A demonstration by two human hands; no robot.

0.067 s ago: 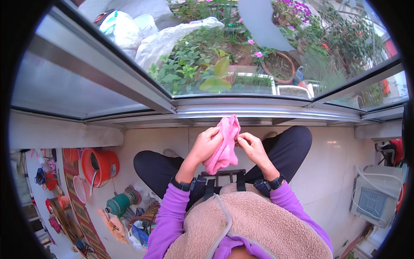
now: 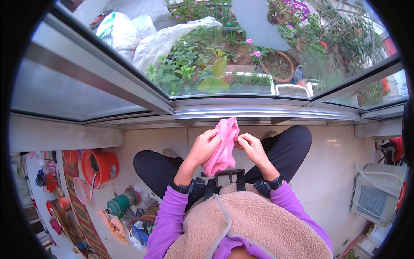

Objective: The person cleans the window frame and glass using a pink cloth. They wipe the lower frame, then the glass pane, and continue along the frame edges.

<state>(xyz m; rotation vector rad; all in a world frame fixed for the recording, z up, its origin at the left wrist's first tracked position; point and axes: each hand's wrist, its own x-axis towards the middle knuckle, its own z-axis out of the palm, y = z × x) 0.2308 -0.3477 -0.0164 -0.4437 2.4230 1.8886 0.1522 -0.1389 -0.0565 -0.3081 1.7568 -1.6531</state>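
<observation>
Purple sleeves [image 2: 169, 216] accompany a tan fleece vest [image 2: 258, 218] and dark trousers [image 2: 293, 149]

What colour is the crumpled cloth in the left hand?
The crumpled fabric cloth is pink, clearest in the head view.

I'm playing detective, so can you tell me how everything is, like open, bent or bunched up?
Pink cloth: bunched up, in hand
Left grip: closed on the cloth
Right grip: fingertips at the cloth's right edge; pinch unclear
Sleeves: ending above the wrists
Legs: bent, knees apart
Red bucket: open-topped, long handle sticking out
White bag: bulging
Pink flower: in bloom
</observation>
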